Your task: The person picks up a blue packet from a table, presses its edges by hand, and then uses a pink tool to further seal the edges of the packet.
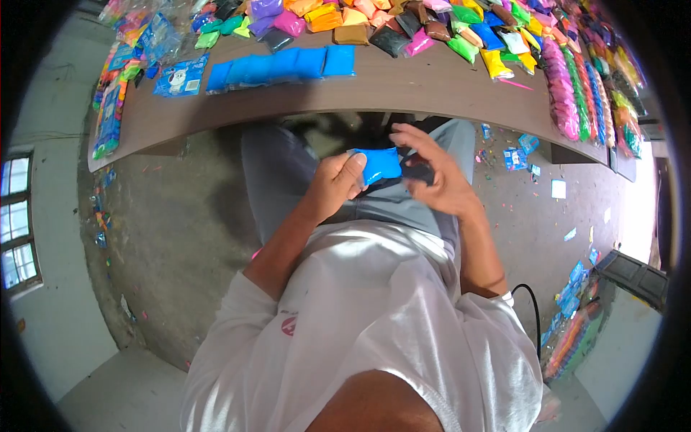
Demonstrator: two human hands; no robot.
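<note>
A small glossy blue packet [383, 165] is pinched by its left end in my left hand [337, 181], thumb on top, above my lap. Just right of the packet, my right hand [440, 177] has its fingers spread and curved, with nothing seen between them; its fingertips are slightly blurred. On the table [374, 93] ahead of my hands lies a row of similar blue packets [277, 70], side by side. Left of that row is a printed blue wrapper [181, 76] with a white cartoon figure.
Many coloured packets [350, 34] are heaped along the table's far side. Long packed strips [560, 90] lie at the right, and another packed bag [109, 122] at the left end. Wrappers [515, 158] and scraps litter the floor. A black cable [536, 317] curves at my right.
</note>
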